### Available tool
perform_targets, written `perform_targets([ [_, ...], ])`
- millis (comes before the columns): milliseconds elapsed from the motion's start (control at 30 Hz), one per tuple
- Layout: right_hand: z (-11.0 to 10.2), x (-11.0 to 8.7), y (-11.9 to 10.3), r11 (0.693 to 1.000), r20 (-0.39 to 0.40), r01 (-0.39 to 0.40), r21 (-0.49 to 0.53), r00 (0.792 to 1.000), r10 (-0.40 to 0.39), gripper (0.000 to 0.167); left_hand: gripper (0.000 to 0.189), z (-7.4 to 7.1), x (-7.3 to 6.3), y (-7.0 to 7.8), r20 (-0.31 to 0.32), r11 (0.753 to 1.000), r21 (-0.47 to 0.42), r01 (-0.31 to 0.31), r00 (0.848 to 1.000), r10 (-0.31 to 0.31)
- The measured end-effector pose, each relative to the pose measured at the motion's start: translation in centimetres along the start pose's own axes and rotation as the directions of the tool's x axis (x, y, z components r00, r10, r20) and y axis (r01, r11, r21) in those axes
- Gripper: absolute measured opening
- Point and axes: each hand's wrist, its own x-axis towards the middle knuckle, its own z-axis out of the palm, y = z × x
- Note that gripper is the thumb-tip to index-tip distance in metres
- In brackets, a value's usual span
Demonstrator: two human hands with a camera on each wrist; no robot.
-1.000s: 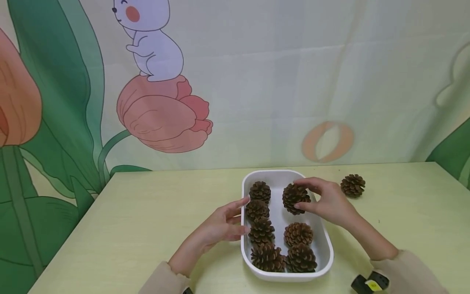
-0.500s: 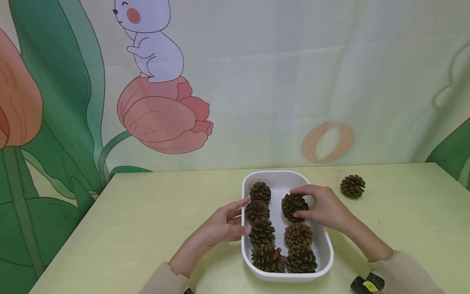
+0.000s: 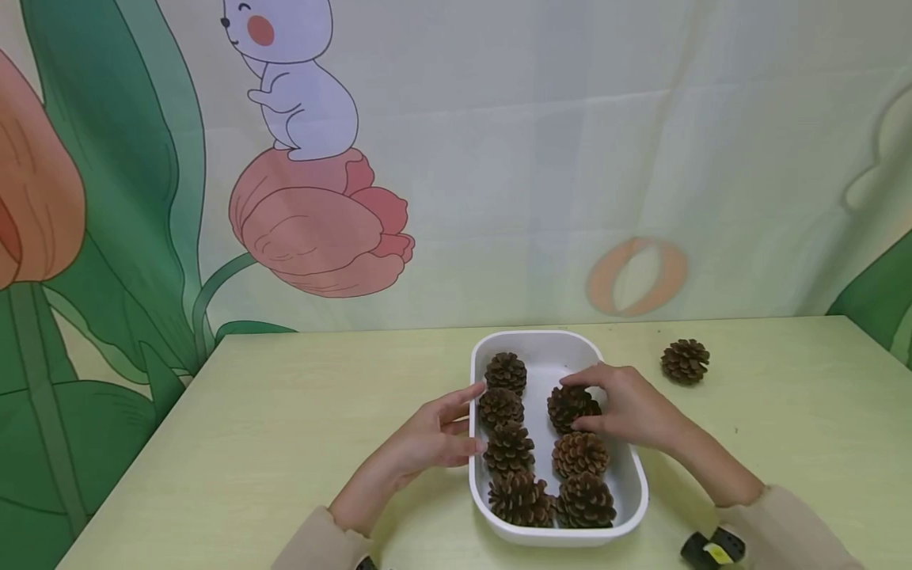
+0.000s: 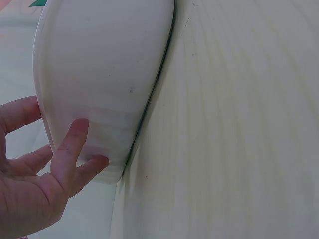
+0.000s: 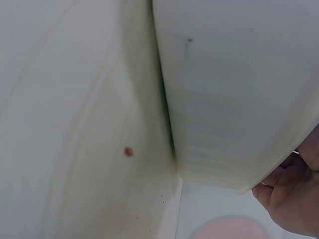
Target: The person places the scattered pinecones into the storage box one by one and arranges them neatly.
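Observation:
A white oblong tray stands on the table with two rows of brown pine cones in it. My right hand reaches over the tray's right rim and holds a pine cone between thumb and fingers, right behind a lighter brown pine cone. At the left rim, my left hand rests its extended fingers on the tray; in the left wrist view two fingertips touch the outer wall. In the right wrist view the tray wall hides the held cone, and part of my right hand shows beyond the rim.
Another pine cone lies on the table to the right of the tray, near the back edge. The pale yellow table ends at a printed cloth backdrop. Inside the tray, a left row of several cones runs front to back.
My right hand has brought the pine cone down and toward the front of the tray, close to the lighter cone. The left hand has stayed at the left rim.

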Motion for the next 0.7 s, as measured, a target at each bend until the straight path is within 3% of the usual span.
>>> perform_targets([
  [433, -1.2, 0.0, -0.2, 0.999, 0.122, 0.024, 0.033, 0.992, -0.027, 0.046, 0.072, -0.1, 0.1, -0.1, -0.003, 1.0, -0.001, 0.003, 1.0, -0.003],
  [700, -1.5, -0.1, -0.1, 0.998, 0.116, 0.032, 0.057, 0.992, -0.039, 0.048, 0.072, 0.0, 0.0, -0.2, 0.006, 1.0, -0.008, -0.004, 1.0, 0.004],
])
